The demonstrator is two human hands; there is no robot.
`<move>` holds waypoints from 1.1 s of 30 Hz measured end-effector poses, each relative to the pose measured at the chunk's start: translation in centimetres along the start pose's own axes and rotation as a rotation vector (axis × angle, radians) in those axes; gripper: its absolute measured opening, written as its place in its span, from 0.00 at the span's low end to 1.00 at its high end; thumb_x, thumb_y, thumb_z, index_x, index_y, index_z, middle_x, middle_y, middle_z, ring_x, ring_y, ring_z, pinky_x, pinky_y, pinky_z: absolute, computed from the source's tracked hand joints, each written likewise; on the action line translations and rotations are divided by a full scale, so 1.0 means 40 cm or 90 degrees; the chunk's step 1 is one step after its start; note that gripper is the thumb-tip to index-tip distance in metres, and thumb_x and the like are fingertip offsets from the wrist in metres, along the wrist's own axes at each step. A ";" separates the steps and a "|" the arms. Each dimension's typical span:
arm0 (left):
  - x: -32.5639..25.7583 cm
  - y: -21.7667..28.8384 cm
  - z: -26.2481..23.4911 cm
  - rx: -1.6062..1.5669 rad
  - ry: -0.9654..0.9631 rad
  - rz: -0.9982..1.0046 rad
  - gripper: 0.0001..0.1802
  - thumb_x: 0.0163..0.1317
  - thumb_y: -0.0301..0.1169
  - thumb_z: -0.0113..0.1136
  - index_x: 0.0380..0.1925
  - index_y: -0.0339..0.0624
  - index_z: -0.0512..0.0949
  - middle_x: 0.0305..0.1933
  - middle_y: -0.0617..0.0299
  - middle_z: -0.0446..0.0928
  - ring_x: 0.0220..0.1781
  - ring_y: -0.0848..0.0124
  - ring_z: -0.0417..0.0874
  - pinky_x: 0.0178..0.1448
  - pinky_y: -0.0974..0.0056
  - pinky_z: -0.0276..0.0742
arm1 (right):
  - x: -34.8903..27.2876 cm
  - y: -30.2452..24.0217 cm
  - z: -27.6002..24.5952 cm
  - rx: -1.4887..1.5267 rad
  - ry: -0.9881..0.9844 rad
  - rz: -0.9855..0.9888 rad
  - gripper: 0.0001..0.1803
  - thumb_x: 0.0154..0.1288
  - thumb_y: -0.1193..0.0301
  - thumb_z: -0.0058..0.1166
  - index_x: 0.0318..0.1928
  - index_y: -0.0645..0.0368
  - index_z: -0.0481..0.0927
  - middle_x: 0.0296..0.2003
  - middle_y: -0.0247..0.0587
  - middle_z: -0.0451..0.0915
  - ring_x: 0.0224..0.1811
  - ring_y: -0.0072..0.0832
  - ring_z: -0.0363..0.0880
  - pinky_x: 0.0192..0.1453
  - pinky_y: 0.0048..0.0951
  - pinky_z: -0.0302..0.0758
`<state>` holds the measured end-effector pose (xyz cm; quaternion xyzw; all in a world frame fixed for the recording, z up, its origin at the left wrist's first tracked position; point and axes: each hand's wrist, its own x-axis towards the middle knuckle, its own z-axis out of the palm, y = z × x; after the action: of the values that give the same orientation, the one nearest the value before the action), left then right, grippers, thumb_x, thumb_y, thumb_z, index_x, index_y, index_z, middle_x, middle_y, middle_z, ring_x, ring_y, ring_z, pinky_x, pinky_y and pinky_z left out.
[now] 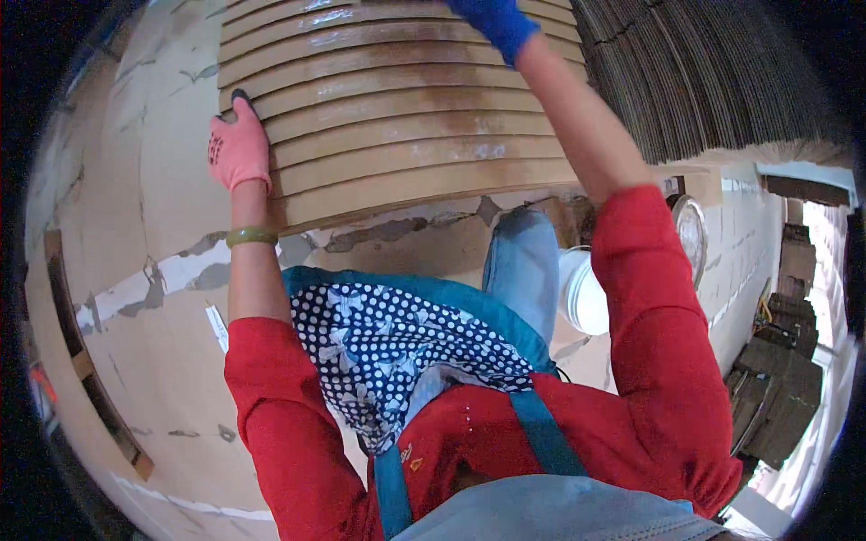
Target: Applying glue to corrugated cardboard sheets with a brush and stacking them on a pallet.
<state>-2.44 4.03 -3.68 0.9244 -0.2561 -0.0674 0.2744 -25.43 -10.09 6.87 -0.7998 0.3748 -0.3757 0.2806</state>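
Cardboard [388, 185] touching the left hand [240, 149] needs steadying; whether that or the right hand [496, 23] grips, I cannot tell.

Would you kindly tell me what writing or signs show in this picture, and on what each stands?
Pink glove on the left hand: dark print, too blurred to read.
Red top: small emblem, too small to read.
White strip: faint marks, too small to read.
I can make out no other writing.
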 end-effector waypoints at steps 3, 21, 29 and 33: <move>-0.001 0.014 0.012 -0.009 0.003 -0.012 0.38 0.57 0.59 0.39 0.51 0.33 0.69 0.49 0.42 0.73 0.53 0.51 0.74 0.56 0.55 0.66 | 0.090 0.057 -0.029 0.071 0.059 0.034 0.14 0.55 0.67 0.52 0.16 0.61 0.73 0.12 0.28 0.66 0.16 0.18 0.65 0.20 0.27 0.63; -0.006 0.009 0.023 -0.009 0.047 0.040 0.37 0.59 0.55 0.39 0.54 0.30 0.66 0.55 0.41 0.68 0.58 0.50 0.68 0.60 0.54 0.61 | 0.055 0.204 -0.198 0.008 0.119 0.093 0.17 0.58 0.60 0.49 0.25 0.63 0.77 0.19 0.45 0.77 0.21 0.30 0.76 0.28 0.34 0.72; -0.115 0.063 0.025 -0.200 0.259 0.409 0.32 0.55 0.32 0.53 0.58 0.28 0.58 0.57 0.41 0.64 0.61 0.50 0.63 0.65 0.55 0.56 | -0.237 0.156 -0.147 0.023 -0.035 0.056 0.18 0.56 0.57 0.57 0.29 0.61 0.79 0.22 0.35 0.79 0.24 0.20 0.74 0.28 0.30 0.70; -0.446 0.365 0.041 -0.382 -0.009 0.716 0.35 0.50 0.26 0.59 0.58 0.26 0.57 0.56 0.40 0.64 0.60 0.52 0.64 0.65 0.58 0.56 | -0.242 0.191 -0.233 0.336 -0.143 0.094 0.16 0.58 0.60 0.55 0.35 0.62 0.78 0.27 0.39 0.79 0.26 0.22 0.75 0.30 0.30 0.71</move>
<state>-24.61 1.87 2.55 0.5308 -0.6742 0.0122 0.5134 -40.18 -8.08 2.72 -0.7059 0.2881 -0.3480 0.5455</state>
